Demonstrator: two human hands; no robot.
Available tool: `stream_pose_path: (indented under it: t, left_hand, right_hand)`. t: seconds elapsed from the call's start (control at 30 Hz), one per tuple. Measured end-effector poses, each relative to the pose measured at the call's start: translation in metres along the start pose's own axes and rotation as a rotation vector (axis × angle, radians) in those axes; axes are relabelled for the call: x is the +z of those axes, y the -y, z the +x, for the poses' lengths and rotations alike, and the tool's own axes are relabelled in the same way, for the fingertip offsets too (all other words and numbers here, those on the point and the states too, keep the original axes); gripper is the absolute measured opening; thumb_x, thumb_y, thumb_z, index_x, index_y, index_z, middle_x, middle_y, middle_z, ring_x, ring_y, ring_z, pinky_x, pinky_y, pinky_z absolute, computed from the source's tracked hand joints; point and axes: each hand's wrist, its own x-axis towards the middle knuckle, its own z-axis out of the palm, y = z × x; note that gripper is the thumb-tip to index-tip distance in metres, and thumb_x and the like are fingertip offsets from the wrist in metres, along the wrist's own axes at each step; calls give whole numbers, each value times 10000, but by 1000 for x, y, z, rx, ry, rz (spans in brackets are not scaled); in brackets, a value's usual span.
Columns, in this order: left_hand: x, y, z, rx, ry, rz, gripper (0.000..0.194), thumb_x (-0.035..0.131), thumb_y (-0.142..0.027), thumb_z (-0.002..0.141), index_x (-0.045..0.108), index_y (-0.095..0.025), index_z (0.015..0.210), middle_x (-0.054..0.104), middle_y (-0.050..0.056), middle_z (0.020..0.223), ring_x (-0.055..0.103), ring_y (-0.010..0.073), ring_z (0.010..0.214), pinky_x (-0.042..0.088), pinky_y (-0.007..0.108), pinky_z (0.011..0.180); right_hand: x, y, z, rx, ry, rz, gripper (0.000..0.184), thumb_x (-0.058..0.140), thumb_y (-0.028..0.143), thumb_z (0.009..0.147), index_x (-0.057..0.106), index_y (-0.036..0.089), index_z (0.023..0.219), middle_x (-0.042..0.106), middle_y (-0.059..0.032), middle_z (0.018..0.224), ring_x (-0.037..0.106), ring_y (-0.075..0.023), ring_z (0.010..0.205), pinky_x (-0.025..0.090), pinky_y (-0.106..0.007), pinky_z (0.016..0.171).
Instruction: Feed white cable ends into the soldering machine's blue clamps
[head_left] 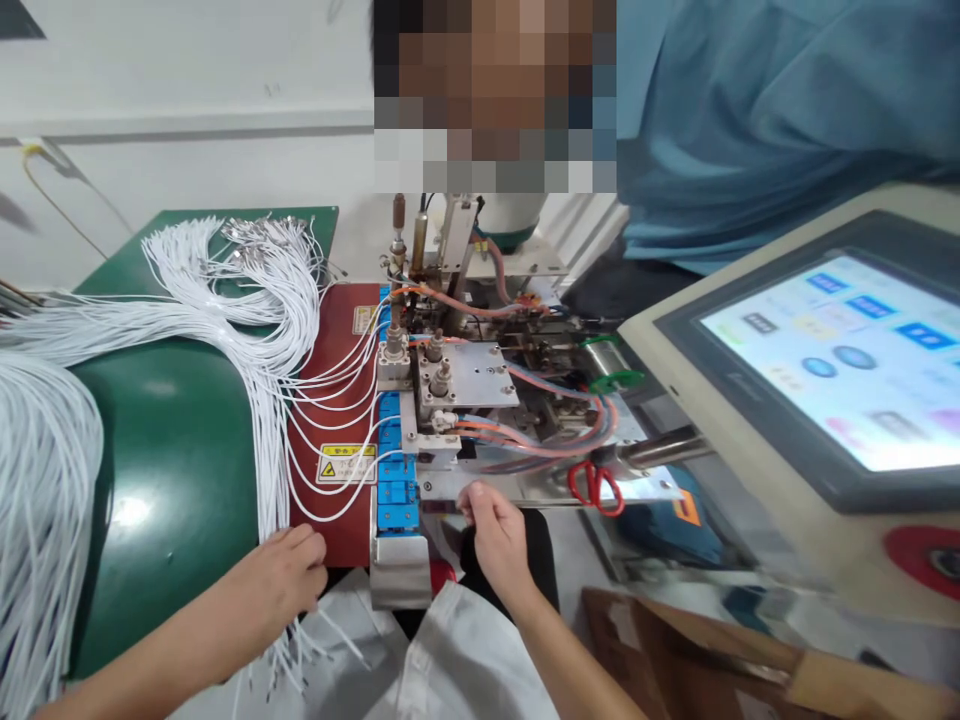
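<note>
Head view: white wires lie in a thick, glossy bundle over the green tabletop, several looping across the red plate to the blue blocks. The left hand is half-curled over the bundle near the tabletop's front edge; its grip cannot be told. The right hand, mostly closed, contents unclear, is beside the machine's front edge, with open room toward the lap. Writing on the yellow-topped warning label and screen is too blurred to read.
</note>
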Motion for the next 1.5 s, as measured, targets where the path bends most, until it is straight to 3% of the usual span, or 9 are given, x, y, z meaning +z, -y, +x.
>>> stream_pose_path:
  t: [0.1,0.33,0.43,0.63,0.8,0.97,1.17,1.33,1.5]
  left_hand:
    - [-11,-8,16,56,110,-78,158,476,-176,844,572,-200,721,595,1,714,538,149,686,422,264,662]
    - [9,-32,48,-16,-298,-240,209,438,-241,883,610,-210,996,660,32,852,608,144,776,473,256,709]
    - [26,-40,57,-5,-370,-242,231,424,-187,881,622,-182,999,656,55,878,605,147,798,485,268,727]
    - [36,-54,70,-118,-333,-427,285,429,-209,876,585,-179,1112,656,69,980,619,148,845,502,261,770]
    - [41,-60,77,-336,-329,-709,313,458,-273,859,582,-187,1134,682,35,858,627,124,666,522,227,655]
    - [38,-56,79,-315,-219,-890,342,439,-288,856,592,-182,1143,662,58,952,591,121,673,508,232,646]
    - [26,-54,83,-454,-252,-984,269,509,-299,797,691,-138,912,629,31,702,525,107,574,471,223,585]
    - [25,-58,86,-529,-216,-1016,201,548,-274,751,695,-144,791,654,22,692,551,110,568,473,209,565]
    - [24,-58,86,-523,-241,-1010,182,575,-279,740,699,-145,742,667,26,676,592,137,633,485,225,624]
  right_hand:
    - [0,3,-5,16,-19,35,425,466,503,816,505,169,556,407,29,499,365,-105,476,305,-228,463]
    - [5,14,-26,17,73,399,531,379,591,821,671,151,765,571,-46,554,500,-146,490,413,-272,463]
    - [3,18,-30,-5,83,408,366,540,505,773,680,174,841,626,-54,633,548,-154,539,464,-292,518]
    - [2,32,-21,-55,69,114,97,641,276,716,697,196,714,642,-36,702,581,-158,646,487,-295,627]
    - [19,32,-17,197,113,416,137,699,299,648,633,180,654,602,14,615,532,-108,534,466,-245,551]
    - [29,33,-17,351,289,533,260,726,363,614,552,170,605,578,23,531,530,-110,488,460,-245,515]
    - [15,33,-13,116,85,277,183,658,355,695,650,178,741,627,-19,702,576,-141,641,476,-270,613]
    - [14,43,-12,-155,125,-26,80,614,221,728,685,183,725,599,-34,723,568,-145,656,443,-254,584]
    - [19,46,-11,-219,125,-93,136,544,196,784,635,183,684,577,-20,695,545,-132,637,436,-247,589]
